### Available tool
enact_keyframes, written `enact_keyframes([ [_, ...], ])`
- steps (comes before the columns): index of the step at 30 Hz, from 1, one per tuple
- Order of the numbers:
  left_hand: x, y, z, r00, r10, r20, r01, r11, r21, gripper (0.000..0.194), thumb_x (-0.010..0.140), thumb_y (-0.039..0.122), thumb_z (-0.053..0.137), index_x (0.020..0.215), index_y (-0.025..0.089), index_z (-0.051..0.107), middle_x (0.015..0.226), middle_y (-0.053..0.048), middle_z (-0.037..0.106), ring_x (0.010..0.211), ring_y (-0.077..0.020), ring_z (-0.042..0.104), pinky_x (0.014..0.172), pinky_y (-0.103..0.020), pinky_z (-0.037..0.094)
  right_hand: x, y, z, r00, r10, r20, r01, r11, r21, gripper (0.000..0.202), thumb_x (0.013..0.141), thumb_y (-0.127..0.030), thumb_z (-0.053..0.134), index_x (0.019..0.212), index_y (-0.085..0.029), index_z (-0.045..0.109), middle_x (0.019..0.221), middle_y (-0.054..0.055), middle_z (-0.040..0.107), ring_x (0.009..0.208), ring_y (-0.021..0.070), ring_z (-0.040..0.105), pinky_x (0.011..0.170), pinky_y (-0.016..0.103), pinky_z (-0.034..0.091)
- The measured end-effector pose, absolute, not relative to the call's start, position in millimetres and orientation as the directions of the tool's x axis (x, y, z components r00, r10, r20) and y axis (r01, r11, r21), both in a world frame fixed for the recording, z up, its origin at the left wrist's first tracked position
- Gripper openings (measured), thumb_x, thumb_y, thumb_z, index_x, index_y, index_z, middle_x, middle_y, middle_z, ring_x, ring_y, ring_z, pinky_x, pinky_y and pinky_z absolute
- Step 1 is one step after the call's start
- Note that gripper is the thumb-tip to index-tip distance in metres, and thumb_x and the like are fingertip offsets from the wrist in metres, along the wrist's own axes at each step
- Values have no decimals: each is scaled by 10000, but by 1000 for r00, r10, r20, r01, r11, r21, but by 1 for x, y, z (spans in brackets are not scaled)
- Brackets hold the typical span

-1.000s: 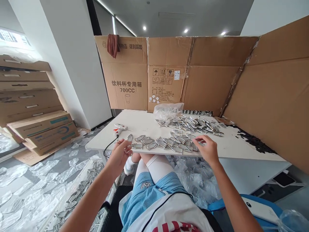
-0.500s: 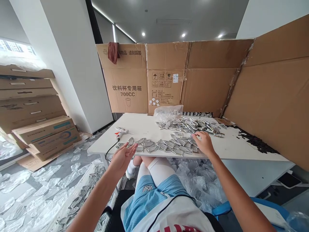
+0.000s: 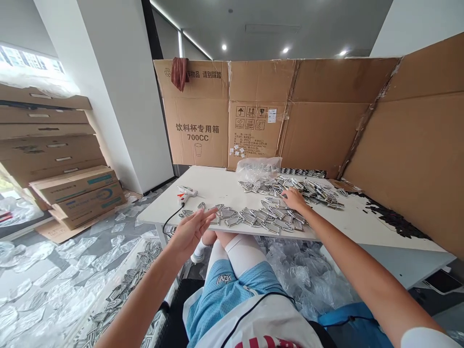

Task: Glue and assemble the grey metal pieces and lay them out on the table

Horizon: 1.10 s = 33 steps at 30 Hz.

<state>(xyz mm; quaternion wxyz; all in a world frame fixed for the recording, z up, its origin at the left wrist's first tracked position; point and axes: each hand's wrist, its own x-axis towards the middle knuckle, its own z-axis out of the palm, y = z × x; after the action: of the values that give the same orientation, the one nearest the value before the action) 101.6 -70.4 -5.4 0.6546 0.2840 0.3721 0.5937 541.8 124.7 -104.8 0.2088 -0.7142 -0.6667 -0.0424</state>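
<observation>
My left hand (image 3: 192, 231) is held palm up at the near edge of the white table (image 3: 217, 181), its fingers stretched out with nothing on them. It is close to the left end of a row of small silver, elongated pieces with pointed ends (image 3: 250, 216). My right hand (image 3: 295, 199) is between that row and a larger heap of similar silver pieces (image 3: 319, 191). Its fingers are bent down among the pieces; what they hold, if anything, is hidden.
A white glue gun (image 3: 187, 194) with a black cord lies on the table's left. A clear plastic bag (image 3: 258, 169) is behind the heap. Black pieces (image 3: 395, 217) lie at right. Cardboard panels (image 3: 257, 87) wall the table. Boxes (image 3: 83, 193) and plastic wrappers (image 3: 47, 251) are left.
My right hand has moved away from me, from the near row toward the far heap. My left hand stays open near the table edge. The camera view has shifted slightly.
</observation>
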Motion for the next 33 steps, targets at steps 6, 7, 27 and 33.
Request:
enact_keyframes([
  [6, 94, -72, -12, 115, 990, -78, -425, 121, 897, 341, 863, 401, 881, 860, 121, 687, 776, -20, 656, 496, -18, 275, 404, -133, 305, 534, 109, -97, 86, 886, 456, 958, 53, -283, 274, 993, -215, 502, 1046, -168, 767, 1096, 154, 683, 912, 252, 601, 806, 353, 441],
  [7, 94, -73, -13, 136, 988, -74, -397, 123, 910, 379, 824, 434, 908, 889, 125, 698, 683, 36, 547, 501, -25, 242, 409, -138, 256, 532, 105, -95, 95, 869, 486, 952, 64, -301, 293, 1000, -215, 479, 1052, -167, 764, 1104, 156, 679, 888, 252, 598, 794, 358, 442],
  [27, 108, -92, -2, 262, 965, -29, -67, 48, 997, 417, 746, 564, 901, 859, 182, 774, 610, 45, 422, 552, -90, 218, 540, -268, 124, 365, -53, -25, 108, 882, 458, 45, 456, -889, 348, 907, -562, 751, 999, -231, 695, 783, 40, 713, 680, 226, 683, 561, 333, 543],
  [33, 117, -98, 1, 241, 970, 6, 86, -27, 996, 368, 793, 551, 864, 915, 204, 843, 657, -6, 550, 605, -135, 354, 554, -268, 222, 338, -66, -20, -8, 886, 464, 85, 463, -882, 316, 952, -553, 698, 988, -240, 676, 834, 34, 706, 706, 204, 680, 609, 324, 551],
])
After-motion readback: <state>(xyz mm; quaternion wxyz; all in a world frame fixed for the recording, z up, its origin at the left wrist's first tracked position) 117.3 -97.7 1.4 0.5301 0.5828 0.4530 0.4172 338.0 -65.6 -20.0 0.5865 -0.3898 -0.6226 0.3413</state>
